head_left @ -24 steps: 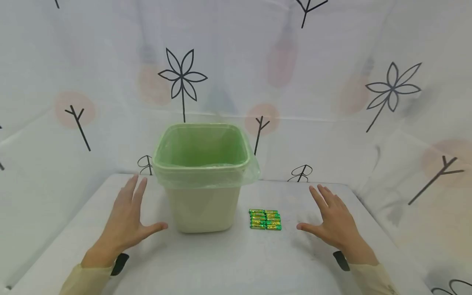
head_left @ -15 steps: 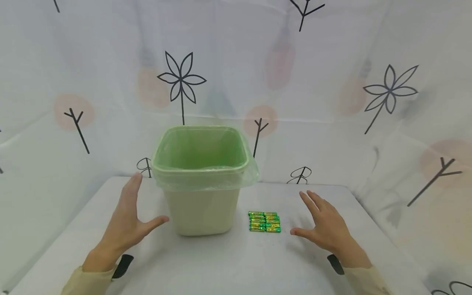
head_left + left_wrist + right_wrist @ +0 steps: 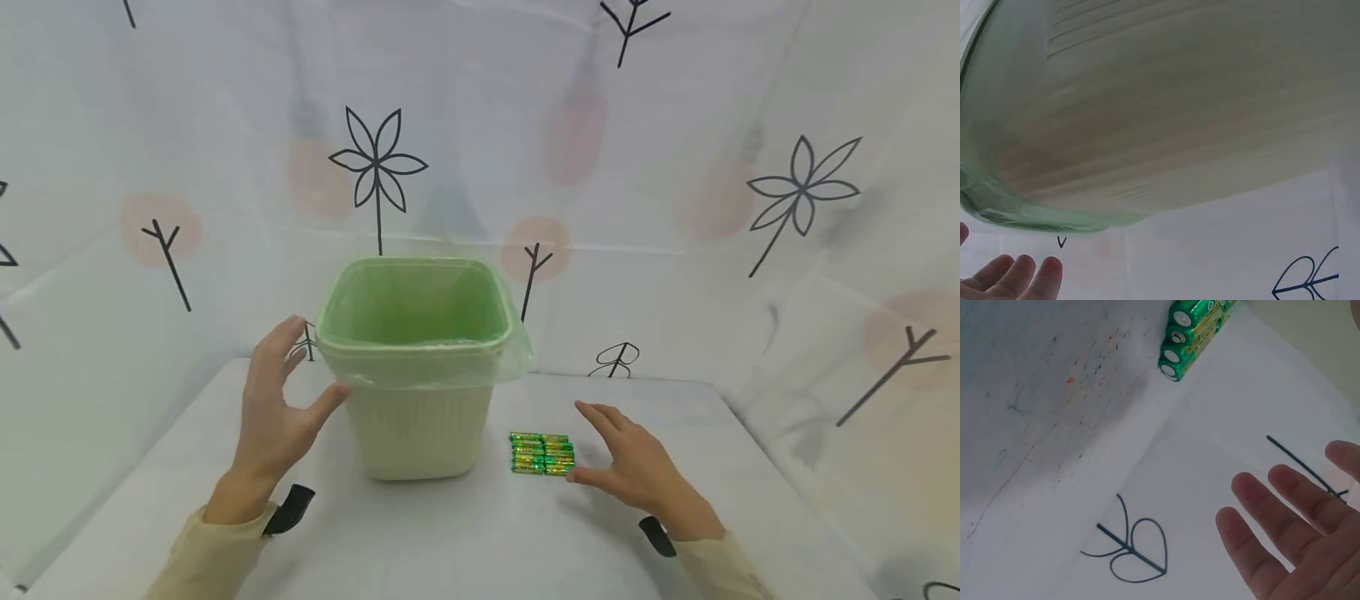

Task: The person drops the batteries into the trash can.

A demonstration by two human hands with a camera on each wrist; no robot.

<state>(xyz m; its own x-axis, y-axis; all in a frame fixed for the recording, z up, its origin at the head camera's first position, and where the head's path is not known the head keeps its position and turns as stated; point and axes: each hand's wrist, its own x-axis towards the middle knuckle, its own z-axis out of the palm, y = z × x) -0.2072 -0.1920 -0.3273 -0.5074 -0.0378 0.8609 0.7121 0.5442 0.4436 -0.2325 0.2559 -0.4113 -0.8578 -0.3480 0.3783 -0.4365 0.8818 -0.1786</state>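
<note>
A pale green bin (image 3: 416, 429), lined with a thin green plastic bag (image 3: 420, 371) folded over its rim, stands upright left of centre. My left hand (image 3: 273, 417) is raised at the bin's left side, thumb tip right at the bag's edge and fingers spread. In the left wrist view, the fingertips lie just below the bag's fold. Right of the bin, a flat block of several green and gold batteries (image 3: 543, 454) lies in two columns. Beside it hovers my right hand (image 3: 637, 467), fingers extended, thumb near the block's right edge, holding nothing. The right wrist view shows the batteries' (image 3: 1182, 353) ends.
Everything stands on a white-covered table (image 3: 450, 542). A white cloth (image 3: 660, 292) with line-drawn flowers hangs behind and at the sides. Each wrist wears a black band (image 3: 291, 508). Small coloured specks (image 3: 1070, 380) mark the table cover in the right wrist view.
My left hand has risen and moved right, up to the bin's rim. My right hand has moved left, closer to the batteries. Bin and batteries stay in place.
</note>
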